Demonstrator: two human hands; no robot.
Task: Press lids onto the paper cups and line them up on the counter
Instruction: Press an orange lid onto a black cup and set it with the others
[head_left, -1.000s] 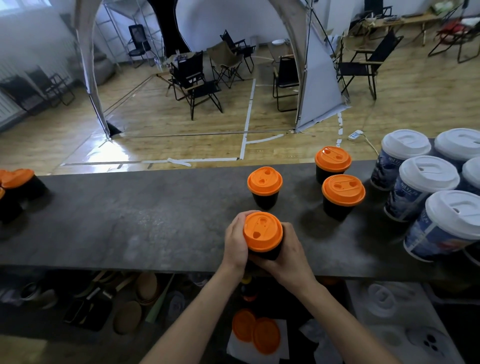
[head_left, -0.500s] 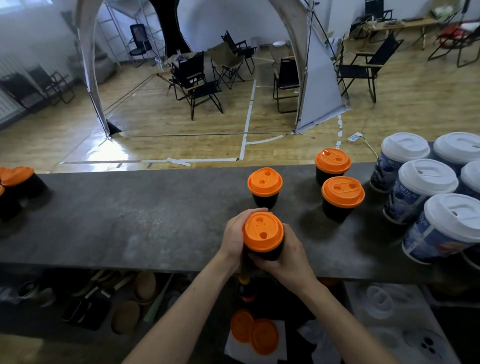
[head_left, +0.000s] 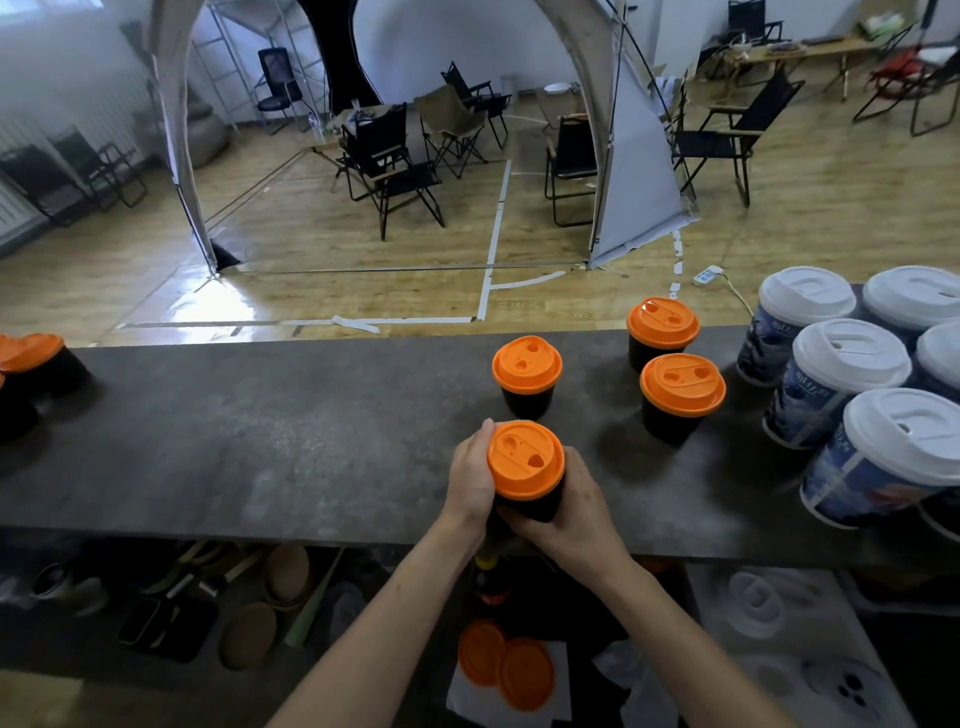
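Upright black paper cup with orange plastic lid (head_left: 525, 460) at near edge of dark grey stone surface (head_left: 260, 441), lid seated on top. Gripped both sides: left hand (head_left: 470, 480), right hand (head_left: 576, 512), fingers (head_left: 481, 447) curled round cup wall. Three more orange-lidded black cups (head_left: 527, 364) stand beyond and to right; white-lidded blue printed cups (head_left: 852, 356) cluster far right.
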